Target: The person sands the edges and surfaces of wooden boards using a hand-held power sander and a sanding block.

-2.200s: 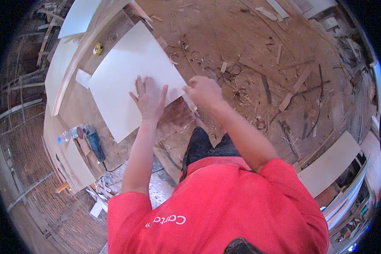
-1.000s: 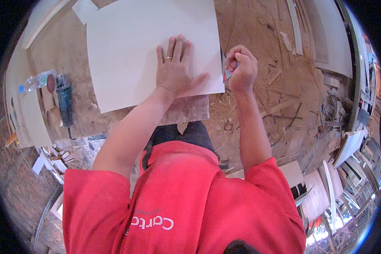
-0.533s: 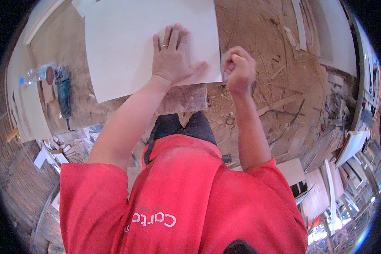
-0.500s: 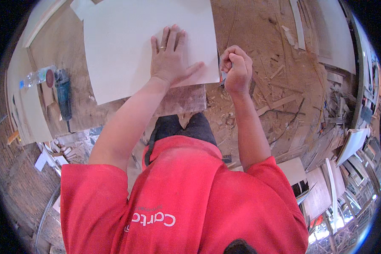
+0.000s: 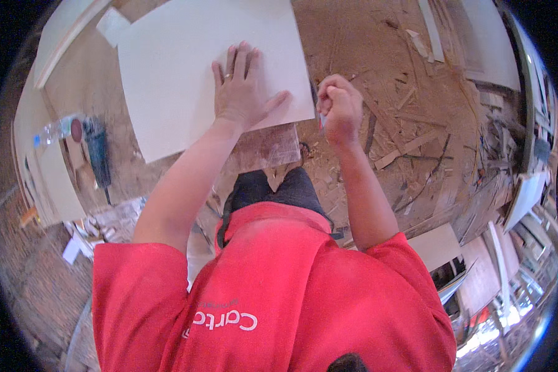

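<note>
A large white sheet (image 5: pixel 167 74) lies on a brown wooden workbench (image 5: pixel 266 149), its near edge set at a slant. My left hand (image 5: pixel 242 93) rests flat on the sheet near its right side, fingers spread, with a ring on one finger. Just beyond the sheet's right edge is my right hand (image 5: pixel 341 108), its fingers curled closed. A small bit of blue and red shows below those fingers; most of the thing is hidden in the grip, so its kind cannot be made out.
An angle grinder (image 5: pixel 97 152) lies on the bench to the left, beside a clear plastic bottle (image 5: pixel 56 131). A small white piece (image 5: pixel 113 26) touches the sheet's far left corner. Wood strips (image 5: pixel 409 149) and shavings litter the floor at right; boards (image 5: pixel 477 273) lean farther right.
My right hand has shifted slightly left and nearer along the sheet's edge. My left hand stays pressed on the sheet. The whole view has turned a little.
</note>
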`<action>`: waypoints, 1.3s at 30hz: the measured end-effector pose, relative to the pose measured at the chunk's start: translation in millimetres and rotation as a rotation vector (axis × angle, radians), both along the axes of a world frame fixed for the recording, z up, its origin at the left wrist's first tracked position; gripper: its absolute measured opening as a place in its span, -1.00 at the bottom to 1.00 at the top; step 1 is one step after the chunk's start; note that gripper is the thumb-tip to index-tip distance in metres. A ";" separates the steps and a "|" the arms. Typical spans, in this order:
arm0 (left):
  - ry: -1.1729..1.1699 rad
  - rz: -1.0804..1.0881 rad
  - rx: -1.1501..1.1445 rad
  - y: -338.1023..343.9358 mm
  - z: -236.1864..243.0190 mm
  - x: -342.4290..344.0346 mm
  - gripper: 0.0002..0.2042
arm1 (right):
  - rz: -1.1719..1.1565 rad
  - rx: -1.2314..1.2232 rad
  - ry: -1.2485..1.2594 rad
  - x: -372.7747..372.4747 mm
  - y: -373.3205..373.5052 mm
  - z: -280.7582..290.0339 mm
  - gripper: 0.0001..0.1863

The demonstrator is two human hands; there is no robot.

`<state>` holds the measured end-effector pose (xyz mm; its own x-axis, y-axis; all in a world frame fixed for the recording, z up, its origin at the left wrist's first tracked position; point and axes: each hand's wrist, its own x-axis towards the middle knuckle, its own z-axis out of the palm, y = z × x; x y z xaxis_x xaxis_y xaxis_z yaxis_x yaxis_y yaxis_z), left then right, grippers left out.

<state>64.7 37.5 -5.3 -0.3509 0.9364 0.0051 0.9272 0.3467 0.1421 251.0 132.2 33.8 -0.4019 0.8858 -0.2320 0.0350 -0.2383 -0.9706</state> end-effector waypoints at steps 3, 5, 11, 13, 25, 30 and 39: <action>0.000 -0.008 0.004 -4.3 0.4 -1.8 0.05 | -0.098 -0.227 0.007 30.8 0.2 -1.0 -0.81; -0.013 -0.017 -0.001 -3.8 4.0 2.8 0.04 | -0.032 -0.332 0.209 81.8 12.4 0.4 -0.51; 0.001 -0.021 -0.050 0.7 -0.9 -1.4 0.07 | -0.109 -0.092 -0.060 150.5 4.0 87.1 -0.42; -0.026 -0.017 -0.046 3.2 -2.5 -3.0 0.07 | -0.005 0.105 -0.424 168.2 5.0 99.7 -0.52; 0.001 0.168 0.262 145.1 1.2 -163.2 -0.05 | -0.039 0.300 -0.829 158.9 105.0 83.0 -0.70; -0.012 0.108 0.123 168.7 -18.0 -171.1 0.02 | 0.099 0.499 -0.749 104.4 159.8 70.6 -0.68; 0.031 0.134 0.069 177.2 -11.2 -151.6 0.05 | 0.283 0.617 -0.763 -20.1 197.0 49.6 -0.72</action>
<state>-86.8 214.7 -16.5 -0.4716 0.8781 0.0809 0.8775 0.4582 0.1418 230.9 329.1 83.4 -0.5513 0.8328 -0.0492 0.6725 0.4088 -0.6170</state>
